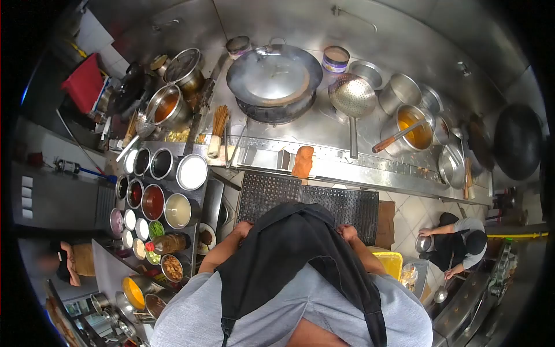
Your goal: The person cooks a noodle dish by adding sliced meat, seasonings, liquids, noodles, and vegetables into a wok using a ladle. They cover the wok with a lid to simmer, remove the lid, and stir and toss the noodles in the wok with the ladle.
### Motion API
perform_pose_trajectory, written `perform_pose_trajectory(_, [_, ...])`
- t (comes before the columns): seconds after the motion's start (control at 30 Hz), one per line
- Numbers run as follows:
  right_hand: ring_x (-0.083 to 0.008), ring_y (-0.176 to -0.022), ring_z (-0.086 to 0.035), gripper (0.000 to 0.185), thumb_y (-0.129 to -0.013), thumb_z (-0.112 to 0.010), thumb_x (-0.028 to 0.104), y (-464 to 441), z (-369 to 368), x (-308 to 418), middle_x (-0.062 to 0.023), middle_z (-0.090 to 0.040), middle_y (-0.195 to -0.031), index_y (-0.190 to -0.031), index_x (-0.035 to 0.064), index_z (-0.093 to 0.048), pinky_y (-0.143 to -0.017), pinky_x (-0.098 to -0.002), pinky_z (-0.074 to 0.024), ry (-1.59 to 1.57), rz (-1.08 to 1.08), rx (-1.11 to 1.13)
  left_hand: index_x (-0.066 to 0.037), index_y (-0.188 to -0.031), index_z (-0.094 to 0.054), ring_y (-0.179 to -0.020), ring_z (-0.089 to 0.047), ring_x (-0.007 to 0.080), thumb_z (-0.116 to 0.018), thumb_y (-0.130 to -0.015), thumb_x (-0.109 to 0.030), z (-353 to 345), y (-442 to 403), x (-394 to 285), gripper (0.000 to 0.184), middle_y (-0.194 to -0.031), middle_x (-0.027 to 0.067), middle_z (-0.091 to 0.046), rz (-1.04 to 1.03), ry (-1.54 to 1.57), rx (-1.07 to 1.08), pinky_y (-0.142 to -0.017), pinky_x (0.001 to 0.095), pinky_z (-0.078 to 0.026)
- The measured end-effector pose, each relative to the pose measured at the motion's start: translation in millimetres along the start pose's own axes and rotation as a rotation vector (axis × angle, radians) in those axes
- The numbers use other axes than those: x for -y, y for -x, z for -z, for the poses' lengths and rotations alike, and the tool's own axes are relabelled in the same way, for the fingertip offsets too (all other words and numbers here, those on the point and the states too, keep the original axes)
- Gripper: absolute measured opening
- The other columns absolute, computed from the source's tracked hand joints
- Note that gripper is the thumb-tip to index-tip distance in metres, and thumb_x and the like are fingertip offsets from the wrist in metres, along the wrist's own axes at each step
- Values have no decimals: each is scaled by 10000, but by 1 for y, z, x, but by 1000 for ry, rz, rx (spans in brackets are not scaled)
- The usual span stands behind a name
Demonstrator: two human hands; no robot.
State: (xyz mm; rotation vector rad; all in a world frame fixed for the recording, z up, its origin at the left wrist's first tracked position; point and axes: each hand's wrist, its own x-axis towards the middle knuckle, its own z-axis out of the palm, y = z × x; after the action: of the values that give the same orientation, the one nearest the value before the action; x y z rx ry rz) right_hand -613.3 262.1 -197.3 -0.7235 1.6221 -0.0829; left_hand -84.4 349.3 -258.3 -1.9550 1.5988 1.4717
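Observation:
My left hand [243,228] is at the left edge of the black apron [283,237] I wear, its fingers curled in. On the apron's other side, my right hand [347,232] is closed in the same way. Whether either hand grips the cloth is hidden. Both are low, above the black rubber floor mats [269,194] and apart from the stove counter [254,144]. On the counter ahead a large wok [274,78] sits over a burner, with steam or smoke in it. An orange-brown cloth [303,161] hangs over the counter's front edge.
Right of the wok lie a perforated strainer [352,95] and a pot of yellowish liquid [415,128] with a wooden-handled tool. A bamboo brush [218,130] stands left. Tubs of sauces [153,202] fill the left side. Another person [454,240] works at right; someone else [72,263] is at left.

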Motion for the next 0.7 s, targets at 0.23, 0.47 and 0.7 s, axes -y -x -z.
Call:
perform_pose_trajectory(0.23, [-186,-737,-653,349,-936,-578,281,-4,28,19,-52,-683,-919,-1251,132,-597,-656,-387,-545,91,17,-19,-143,-1219,-683,-1113,-649,307,-538,-885,-408,-1,-4,-30,451,-1207,144,-676,-105,-273,-156,-987,391,-492])
perform_pose_trajectory(0.47, [-156,-671,-603,186,-930,-573,198,6,59,24,-46,-678,-815,-1019,78,-684,-604,-291,-479,-120,-7,-107,-128,-1079,-728,-1113,-637,322,-461,-909,-295,-12,-41,-32,357,-1191,120,-681,-73,-251,-264,-980,403,-493])
perform_pose_trajectory(0.7, [-180,-709,-637,262,-949,-559,255,-19,72,-23,-56,-682,-907,-1162,118,-627,-625,-376,-507,-121,-83,-64,-123,-1192,-694,-1133,-637,324,-517,-843,-471,33,19,-115,524,-1238,157,-664,100,22,-131,-949,402,-507])
